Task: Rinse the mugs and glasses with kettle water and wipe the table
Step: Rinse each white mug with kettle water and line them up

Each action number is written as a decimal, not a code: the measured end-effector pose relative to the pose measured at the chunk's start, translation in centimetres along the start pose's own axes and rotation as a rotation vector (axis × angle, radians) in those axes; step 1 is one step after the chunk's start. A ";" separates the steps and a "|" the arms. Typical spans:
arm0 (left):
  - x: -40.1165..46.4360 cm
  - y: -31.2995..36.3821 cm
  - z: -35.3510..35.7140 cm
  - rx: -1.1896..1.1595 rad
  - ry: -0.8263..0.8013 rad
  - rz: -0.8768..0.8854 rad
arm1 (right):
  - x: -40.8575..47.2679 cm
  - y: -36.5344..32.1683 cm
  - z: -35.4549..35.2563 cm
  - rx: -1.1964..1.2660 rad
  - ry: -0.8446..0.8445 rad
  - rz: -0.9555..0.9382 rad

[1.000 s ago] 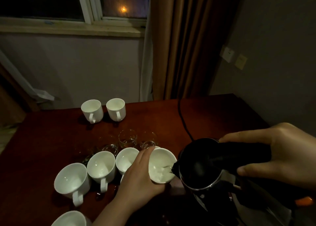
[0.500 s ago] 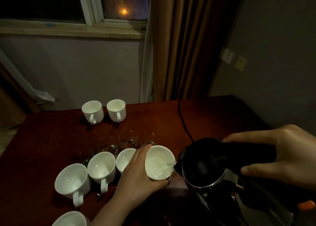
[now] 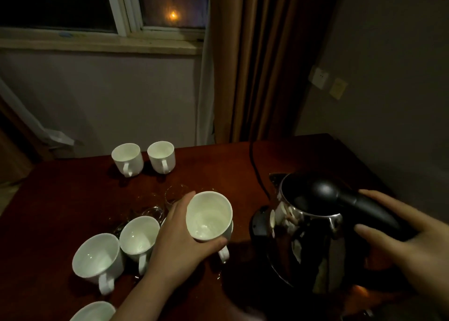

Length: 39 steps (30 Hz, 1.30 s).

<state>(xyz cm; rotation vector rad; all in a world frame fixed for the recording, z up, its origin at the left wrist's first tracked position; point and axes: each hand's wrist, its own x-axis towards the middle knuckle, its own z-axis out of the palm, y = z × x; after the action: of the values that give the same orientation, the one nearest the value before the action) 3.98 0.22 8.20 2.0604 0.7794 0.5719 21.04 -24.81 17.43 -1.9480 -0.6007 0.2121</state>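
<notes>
Above the dark bench (image 3: pixel 60 199), my left hand (image 3: pixel 179 243) wraps its fingers around a white mug (image 3: pixel 209 216) with a little water in it, while my right hand (image 3: pixel 410 245) grips the kettle (image 3: pixel 308 226) handle. I judge the rinse is underway; next I should swirl and empty this mug carefully.

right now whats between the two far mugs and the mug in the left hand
In the head view, clear glasses stand between the two far mugs and the held mug that the left hand grips; the rest is bare table.
</notes>
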 end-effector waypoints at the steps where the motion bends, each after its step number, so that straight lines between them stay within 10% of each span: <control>1: 0.0 0.1 0.0 0.000 0.001 0.001 | -0.2 0.5 0.6 0.004 0.074 -0.005; 8: -0.1 0.6 0.1 0.020 -0.020 -0.008 | 0.6 3.1 4.9 0.052 0.330 0.051; 27: 1.1 0.6 0.8 0.050 -0.053 -0.015 | 2.1 7.4 7.9 -0.189 0.317 0.182; 31: 1.9 1.0 1.0 0.038 -0.072 -0.008 | 1.6 5.2 8.9 -0.358 0.472 -0.122; 39: 6.4 2.4 2.1 0.012 0.020 0.003 | 3.6 0.7 19.5 0.236 -0.251 0.169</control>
<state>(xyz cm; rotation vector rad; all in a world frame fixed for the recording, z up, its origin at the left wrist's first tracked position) 10.60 2.42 9.78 2.0703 0.7927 0.5913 16.50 -7.68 8.60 -1.7550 -0.5451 0.6139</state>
